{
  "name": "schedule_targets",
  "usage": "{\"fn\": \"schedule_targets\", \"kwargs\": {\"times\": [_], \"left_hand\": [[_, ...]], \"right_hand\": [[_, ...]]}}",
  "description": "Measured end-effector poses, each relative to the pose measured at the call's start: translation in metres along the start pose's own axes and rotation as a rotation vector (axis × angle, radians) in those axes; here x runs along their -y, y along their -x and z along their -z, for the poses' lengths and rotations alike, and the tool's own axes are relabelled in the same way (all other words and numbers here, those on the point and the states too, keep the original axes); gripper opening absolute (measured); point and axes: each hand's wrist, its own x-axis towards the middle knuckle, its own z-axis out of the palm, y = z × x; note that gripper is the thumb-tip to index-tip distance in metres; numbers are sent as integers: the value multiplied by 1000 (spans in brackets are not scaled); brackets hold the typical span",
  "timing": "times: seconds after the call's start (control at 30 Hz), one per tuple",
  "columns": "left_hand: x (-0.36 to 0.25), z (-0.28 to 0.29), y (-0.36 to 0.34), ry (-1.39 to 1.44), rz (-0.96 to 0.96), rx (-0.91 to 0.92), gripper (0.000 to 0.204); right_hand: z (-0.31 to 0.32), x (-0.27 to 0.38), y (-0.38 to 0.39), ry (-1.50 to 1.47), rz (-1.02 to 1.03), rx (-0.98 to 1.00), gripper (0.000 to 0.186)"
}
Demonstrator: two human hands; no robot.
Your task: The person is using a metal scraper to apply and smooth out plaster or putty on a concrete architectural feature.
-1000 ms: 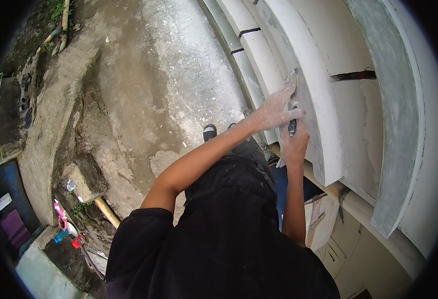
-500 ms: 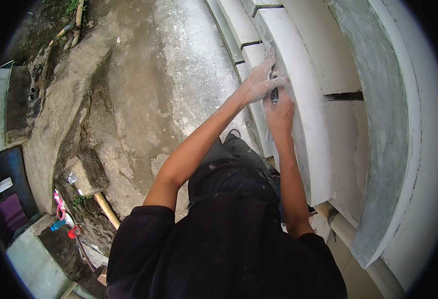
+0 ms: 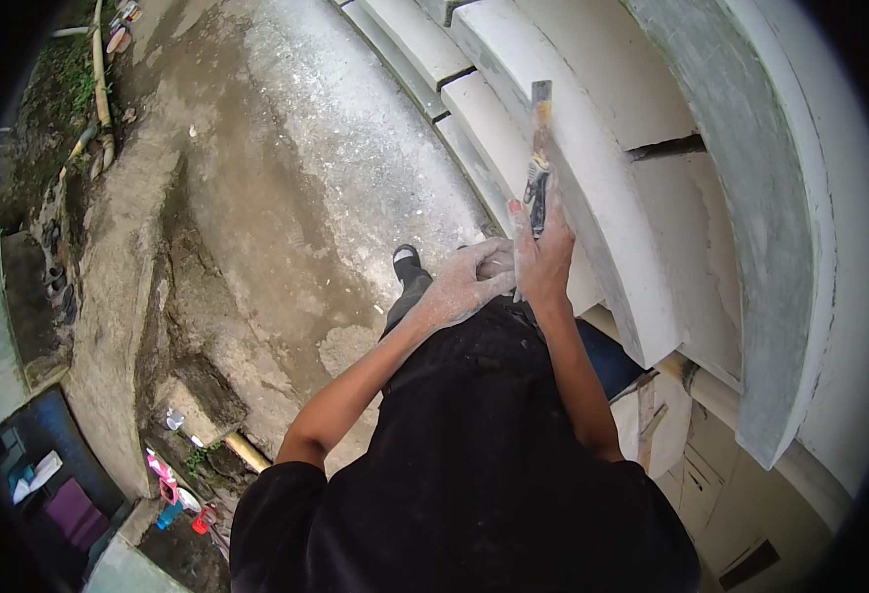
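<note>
My right hand point(image 3: 548, 252) is closed round the dark handle of a putty knife point(image 3: 541, 114), its stained metal blade pointing up in front of a white curved slab edge point(image 3: 602, 188). My left hand point(image 3: 464, 282) is low at my waist, just left of my right hand, dusted white, with curled fingers; what they grip, if anything, is hidden. A thin pale edge shows between the hands, too small to make out.
Stepped white ledges point(image 3: 484, 128) and a grey-green curved band point(image 3: 770, 247) line the right. A stained concrete walkway point(image 3: 266, 247) runs alongside. At left are rough broken concrete, bamboo-like poles point(image 3: 101, 89), plants and colourful small items point(image 3: 167, 489).
My left hand has come off the putty knife and moved down toward my waist. My right hand still holds the knife, whose blade now shows fully.
</note>
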Motion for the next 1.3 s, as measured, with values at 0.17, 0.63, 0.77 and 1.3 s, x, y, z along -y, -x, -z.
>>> {"fn": "schedule_targets", "kwargs": {"times": [0.17,0.63,0.77,1.3], "left_hand": [[-18,-13,10,-208,-2,-61,34],[35,-97,-50,254,-349,-635,21],[25,-129,-86,-166,-287,-867,23],[42,-177,-103,-245,-319,-1169,37]], "right_hand": [[4,23,8,-93,-175,64,56],[128,-16,23,-299,33,-10,52],[151,-26,41,-423,2,54,42],[180,-58,52,-364,65,114,49]]}}
